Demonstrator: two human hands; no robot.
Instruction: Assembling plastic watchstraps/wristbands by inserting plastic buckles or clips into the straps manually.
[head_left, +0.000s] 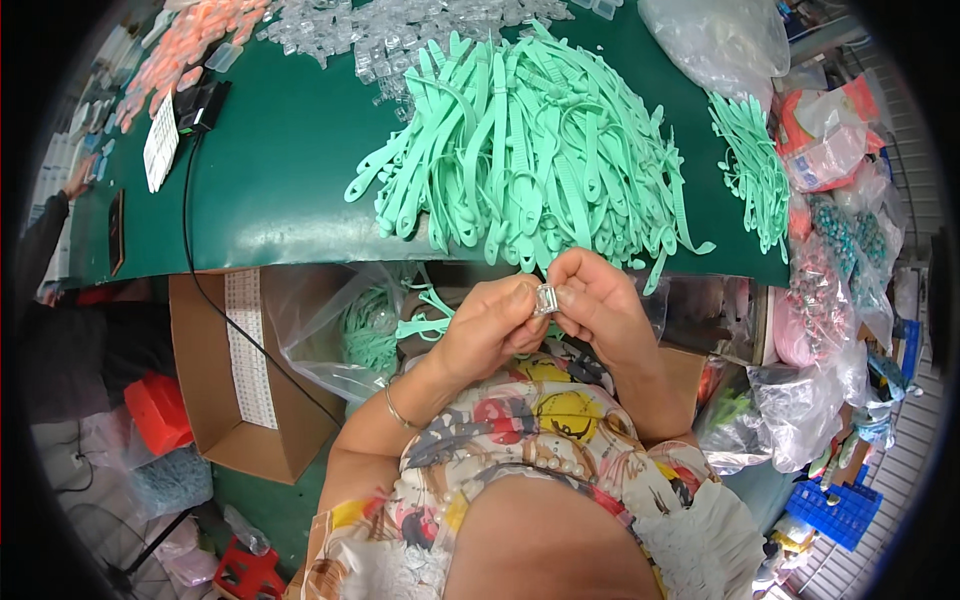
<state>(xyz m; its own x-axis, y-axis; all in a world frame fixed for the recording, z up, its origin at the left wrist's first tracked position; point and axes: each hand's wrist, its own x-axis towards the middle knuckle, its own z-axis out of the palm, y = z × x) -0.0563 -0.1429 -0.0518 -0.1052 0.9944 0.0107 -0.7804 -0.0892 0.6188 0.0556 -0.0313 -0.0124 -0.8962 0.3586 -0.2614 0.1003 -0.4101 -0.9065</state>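
A small clear plastic piece was held up between the two hands, just off the near edge of the green-topped bench. It was pinched at its left side by the closed thumb and fingers of the left hand, and met at its right by the thumb and bent fingers of the right hand, also drawn nearly together. The two-sided grip was probably chosen so that so small a thing could be steadied and seen closely. A large heap of mint-green straps was piled directly ahead, apparently for short reach; similar clear pieces were massed behind it, and a smaller bundle of straps was laid apart at the right, perhaps to be kept separate. More green straps were seen low at the left in an open clear bag, beside a cardboard box. The underside of the clear piece was covered by the fingertips, and whether a strap was also gripped there could not be told. The far heap was cut off by the upper edge; the bag's depth was hidden by the left forearm. At the far left, a co-worker's hand was only partly made out.
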